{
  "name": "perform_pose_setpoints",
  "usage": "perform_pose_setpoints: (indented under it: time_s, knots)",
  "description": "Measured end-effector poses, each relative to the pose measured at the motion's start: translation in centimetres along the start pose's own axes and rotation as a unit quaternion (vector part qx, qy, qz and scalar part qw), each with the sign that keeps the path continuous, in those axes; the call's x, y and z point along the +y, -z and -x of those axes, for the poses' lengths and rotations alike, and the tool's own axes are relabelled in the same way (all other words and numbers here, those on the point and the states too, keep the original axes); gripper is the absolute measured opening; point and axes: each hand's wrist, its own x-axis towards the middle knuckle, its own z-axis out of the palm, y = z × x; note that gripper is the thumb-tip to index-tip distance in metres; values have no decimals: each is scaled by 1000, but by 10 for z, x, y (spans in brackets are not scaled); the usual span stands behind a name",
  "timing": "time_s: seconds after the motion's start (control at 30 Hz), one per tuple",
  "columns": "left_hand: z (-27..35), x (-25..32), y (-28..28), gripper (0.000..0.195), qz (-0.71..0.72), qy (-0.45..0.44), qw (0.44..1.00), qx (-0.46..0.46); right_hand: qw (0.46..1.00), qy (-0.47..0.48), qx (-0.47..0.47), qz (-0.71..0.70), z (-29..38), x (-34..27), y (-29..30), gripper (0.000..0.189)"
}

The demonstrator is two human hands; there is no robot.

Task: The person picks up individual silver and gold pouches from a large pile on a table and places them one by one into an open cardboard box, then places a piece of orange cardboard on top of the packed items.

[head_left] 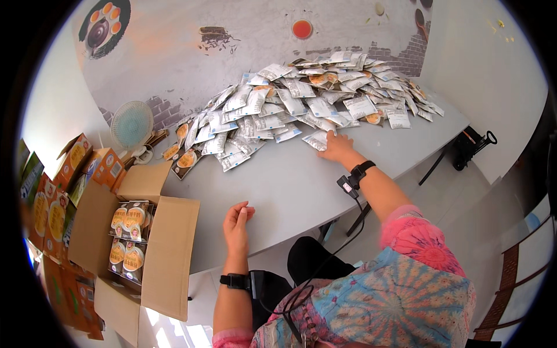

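Note:
A large heap of sealed food sachets [265,108], mostly with their white printed backs up, lies along the far side of a grey table [270,187]. My right hand [338,148] reaches to the near edge of the heap and touches a white sachet [316,140]; whether its fingers have closed on it cannot be told. Above the near table edge is my left hand [238,222], fingers loosely curled, holding nothing that shows. To its left stands an open cardboard box [172,256] with sachets [130,217] stacked inside, their brown and orange fronts up.
Orange printed cartons [56,213] stand at the far left, beyond the open box. A round fan [132,125] is at the table's back left. A black folded trolley [470,148] stands on the floor at the right. A cable [348,250] hangs from my right wrist.

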Motion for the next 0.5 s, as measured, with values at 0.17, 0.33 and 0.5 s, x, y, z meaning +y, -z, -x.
perform_pose_setpoints:
  time_s: [0.17,0.33,0.5]
  knots:
    - [0,0,0,21,9,5,1000,2,992,86,-73,-47,20,2,13,91]
    - [-1,0,1,22,16,11,1000,7,914,107,-213,-328,35,-14,20,91]
    - [-2,2,3,25,40,17,999,2,551,154,-497,-653,52,-48,4,72]
